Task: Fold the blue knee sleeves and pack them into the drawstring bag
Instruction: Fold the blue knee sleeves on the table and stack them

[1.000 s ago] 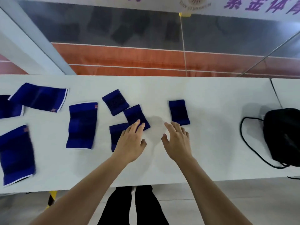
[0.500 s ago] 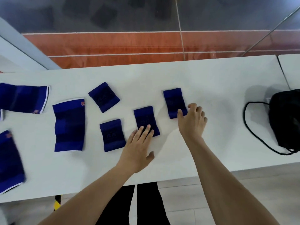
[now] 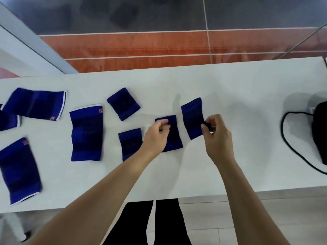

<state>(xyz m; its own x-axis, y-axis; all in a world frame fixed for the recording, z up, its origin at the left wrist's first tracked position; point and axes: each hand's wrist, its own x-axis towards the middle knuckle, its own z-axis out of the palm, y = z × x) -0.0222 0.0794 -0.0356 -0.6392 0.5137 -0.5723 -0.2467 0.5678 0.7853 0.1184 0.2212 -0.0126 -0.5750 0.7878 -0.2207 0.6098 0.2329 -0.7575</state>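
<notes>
My right hand pinches the near right edge of a small folded blue knit sleeve, lifting it off the white table. My left hand, fingers curled, grips the far edge of the neighbouring folded sleeve. The black drawstring bag sits far right.

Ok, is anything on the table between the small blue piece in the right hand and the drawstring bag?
Nothing visible. The right hand pinches the small folded sleeve at its right edge, and the white table from there to the black drawstring bag at the far right is bare apart from the bag's own cord.
</notes>
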